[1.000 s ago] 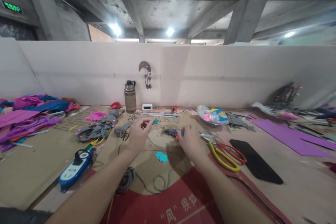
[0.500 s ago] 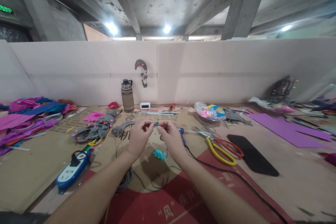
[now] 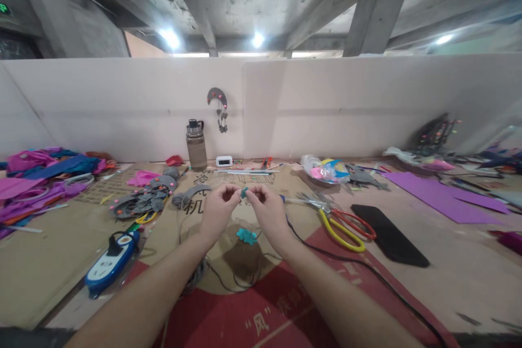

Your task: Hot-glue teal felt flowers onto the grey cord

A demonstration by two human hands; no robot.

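Note:
My left hand (image 3: 221, 207) and my right hand (image 3: 266, 209) meet over the cardboard, fingertips pinched on a small teal piece (image 3: 244, 192), which looks like felt. Its shape is mostly covered by the fingers. Just below them are more turquoise cut-out pieces (image 3: 247, 236) with scalloped edges. Grey yarn (image 3: 222, 281) loops across the cardboard beneath, and its bundle is partly behind my left forearm. Behind my right hand the blue glue gun (image 3: 283, 199) is mostly hidden, its black cord running toward the front right.
Right of my hands lie scissors (image 3: 341, 231) with red and yellow handles and a black phone (image 3: 389, 235). A power strip (image 3: 112, 263) and grey felt pieces (image 3: 142, 196) are at left. A bottle (image 3: 196, 147) stands by the white partition (image 3: 310, 103).
Both hands stay pinched together on the teal piece, which has turned slightly and shows a bit more. The whole view has shifted slightly; the turquoise pieces below look a little turned.

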